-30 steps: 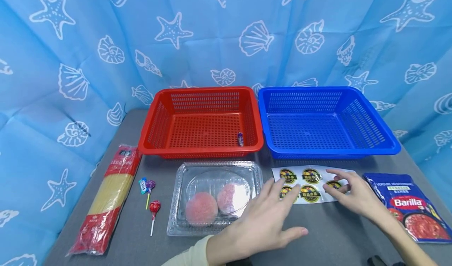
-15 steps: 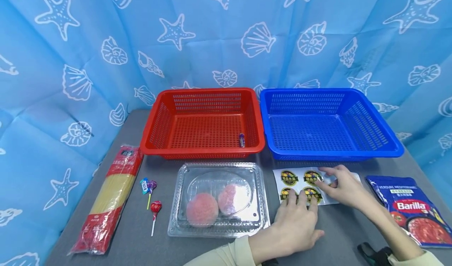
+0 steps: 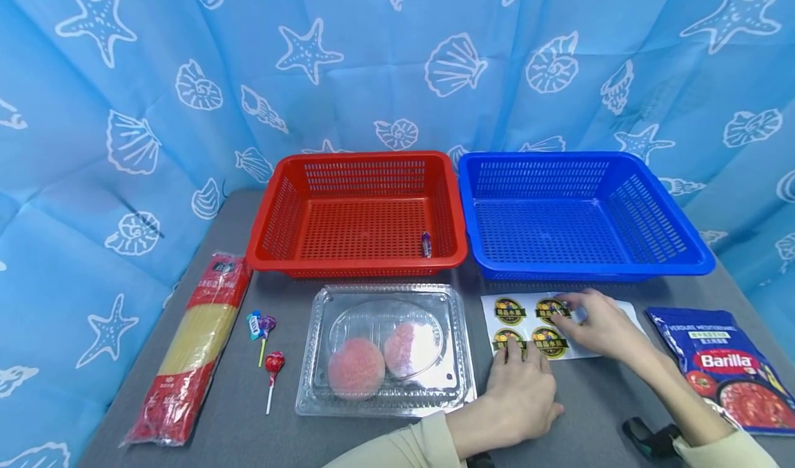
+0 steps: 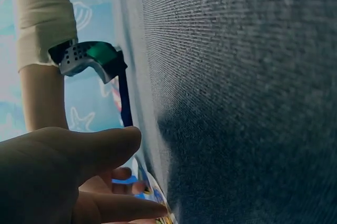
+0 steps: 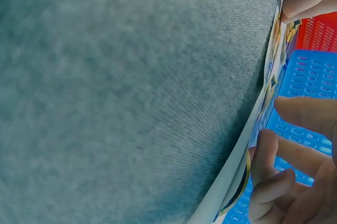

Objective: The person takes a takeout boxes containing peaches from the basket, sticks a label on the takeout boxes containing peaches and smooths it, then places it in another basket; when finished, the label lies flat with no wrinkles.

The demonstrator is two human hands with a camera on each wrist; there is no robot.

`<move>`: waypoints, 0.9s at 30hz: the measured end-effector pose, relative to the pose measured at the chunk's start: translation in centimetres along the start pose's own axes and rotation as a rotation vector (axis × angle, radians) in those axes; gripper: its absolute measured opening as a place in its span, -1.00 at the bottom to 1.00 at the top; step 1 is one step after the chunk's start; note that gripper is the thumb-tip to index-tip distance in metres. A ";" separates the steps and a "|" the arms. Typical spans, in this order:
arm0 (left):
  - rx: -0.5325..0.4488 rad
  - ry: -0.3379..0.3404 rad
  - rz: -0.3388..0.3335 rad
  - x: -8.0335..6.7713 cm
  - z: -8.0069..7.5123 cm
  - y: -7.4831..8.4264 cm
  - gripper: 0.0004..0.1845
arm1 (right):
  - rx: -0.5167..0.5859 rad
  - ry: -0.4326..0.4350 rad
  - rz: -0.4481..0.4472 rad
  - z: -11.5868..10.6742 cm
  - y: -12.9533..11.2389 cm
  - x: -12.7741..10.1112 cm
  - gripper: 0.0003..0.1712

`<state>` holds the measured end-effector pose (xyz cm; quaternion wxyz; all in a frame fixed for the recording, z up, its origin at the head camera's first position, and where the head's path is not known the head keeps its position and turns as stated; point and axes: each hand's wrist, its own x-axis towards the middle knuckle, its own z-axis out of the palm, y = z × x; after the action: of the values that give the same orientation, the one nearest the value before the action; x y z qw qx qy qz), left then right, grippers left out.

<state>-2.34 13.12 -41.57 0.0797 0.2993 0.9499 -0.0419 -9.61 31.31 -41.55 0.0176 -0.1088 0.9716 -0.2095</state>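
Note:
A white sheet of round black-and-gold fruit stickers (image 3: 539, 299) lies flat in front of the blue basket. My left hand (image 3: 520, 392) rests its fingertips on the sheet's near edge, over the lower stickers, its thumb held out to the side. My right hand (image 3: 605, 326) reaches over the sheet's right part and covers stickers there. Its thumb and index finger stand apart beside the upper middle sticker (image 3: 553, 310). In the right wrist view, the thumb and curled fingers are close to the sheet (image 5: 231, 161), where a sticker's gold edge shows.
A red basket (image 3: 357, 264) holding one small purple-wrapped sweet (image 3: 426, 244) adjoins a blue basket (image 3: 590, 269). Left lie a spaghetti pack (image 3: 197, 337), lollipops (image 3: 274, 362) and a wrapped sweet (image 3: 253, 325). A clear clamshell box (image 3: 385, 402) contains two pink balls. At right lies a Barilla pouch (image 3: 723, 364).
My left hand has moved right from over the clamshell box and come down on the sticker sheet. My right hand has shifted slightly left over the sheet, nearer the middle stickers.

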 end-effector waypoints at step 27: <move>0.071 -0.007 -0.005 0.2 0.4 0.4 -0.24 | 0.039 0.101 0.090 -1.1 -1.1 -0.4 -0.82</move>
<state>-2.24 13.53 -41.99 0.0722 0.2996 0.9482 -0.0769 -9.03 30.86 -40.05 -0.0196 -0.0538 0.9708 -0.2328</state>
